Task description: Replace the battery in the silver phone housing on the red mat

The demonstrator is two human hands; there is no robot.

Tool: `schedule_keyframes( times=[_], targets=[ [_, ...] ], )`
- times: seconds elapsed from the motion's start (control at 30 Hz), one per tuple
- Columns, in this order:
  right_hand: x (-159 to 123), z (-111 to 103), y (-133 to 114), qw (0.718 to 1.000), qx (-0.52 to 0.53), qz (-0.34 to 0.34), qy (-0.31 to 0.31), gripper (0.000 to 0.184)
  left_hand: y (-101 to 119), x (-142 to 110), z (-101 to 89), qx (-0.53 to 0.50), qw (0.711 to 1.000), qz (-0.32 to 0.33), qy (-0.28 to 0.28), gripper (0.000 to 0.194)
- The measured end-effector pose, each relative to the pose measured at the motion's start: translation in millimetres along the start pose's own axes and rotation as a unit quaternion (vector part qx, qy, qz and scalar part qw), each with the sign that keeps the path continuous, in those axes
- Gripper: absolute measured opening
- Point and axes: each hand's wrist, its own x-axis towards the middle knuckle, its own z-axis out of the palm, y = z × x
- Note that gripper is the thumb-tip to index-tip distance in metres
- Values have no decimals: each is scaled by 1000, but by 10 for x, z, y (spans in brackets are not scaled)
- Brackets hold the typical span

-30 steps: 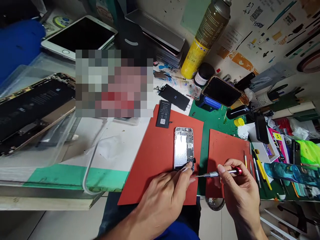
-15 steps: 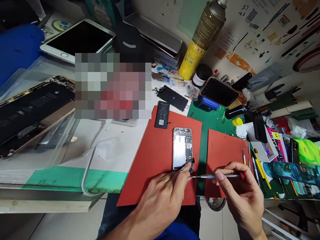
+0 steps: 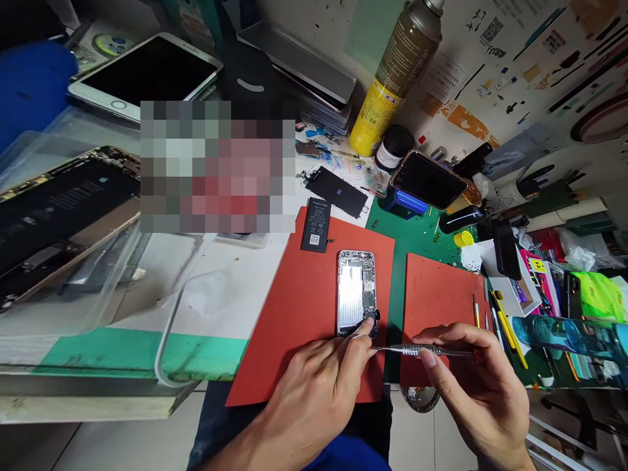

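orange-red silicone mat [image 3: 314,314]: one, under the work. right hand [image 3: 471,386], at four o'clock of the housing: fingers curled closed around a precision screwdriver [image 3: 422,350], grip just rolled over the shaft, tip now at the left fingers. left hand [image 3: 314,386], at seven o'clock: thumb and forefinger pinched on a small dark part [image 3: 371,318]. opened phone housing [image 3: 356,293]: flat, mid-mat. phone battery [image 3: 314,226]: eleven o'clock.

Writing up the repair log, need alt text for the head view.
A person's left hand pins the lower end of an open phone housing on a red mat, while the right hand holds a precision screwdriver, tip beside the left fingers. A phone battery lies at the mat's top edge.
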Motion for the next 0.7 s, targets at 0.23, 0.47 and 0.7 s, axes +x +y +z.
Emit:
schedule_keyframes(
  times=[0.23, 0.47, 0.7],
  targets=[
    [-10, -67, -32, 998, -43, -22, 35, 34, 24, 4, 20, 14, 1000, -14, 21, 24],
    [197, 65, -125, 962, -205, -180, 14, 43, -16, -5, 51, 89, 994, 63, 29, 30],
    [305, 161, -154, 952, -235, -191, -34, 30, 11, 0, 47, 118, 990, 63, 39, 33]
  ],
)
